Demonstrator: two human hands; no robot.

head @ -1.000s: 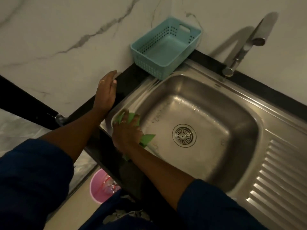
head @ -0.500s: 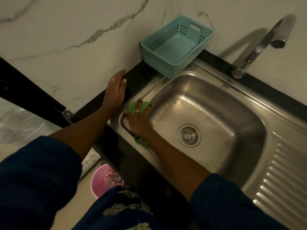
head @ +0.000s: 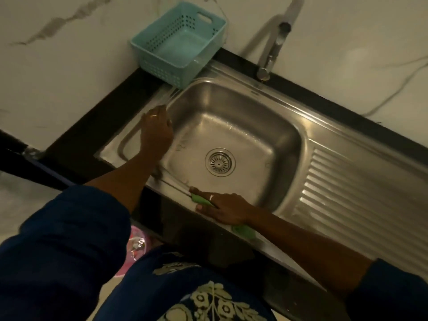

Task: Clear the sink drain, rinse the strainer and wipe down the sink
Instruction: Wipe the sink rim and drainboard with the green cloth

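Note:
The steel sink [head: 273,126] fills the middle of the head view, with its round strainer [head: 220,161] seated in the drain. My right hand [head: 223,208] presses a green cloth [head: 201,199] flat on the sink's front rim; a corner of the cloth shows under my wrist. My left hand [head: 157,133] rests on the left rim of the basin, fingers curled over the edge, holding nothing that I can see.
A teal perforated basket [head: 178,42] stands at the back left corner against the marble wall. The tap [head: 274,47] rises behind the basin. A ribbed drainboard [head: 361,200] lies to the right. A pink bin [head: 136,249] sits on the floor below.
My right hand slid the green cloth from the basin's left rim along to the front rim. My left hand moved from the black counter onto the sink's left edge.

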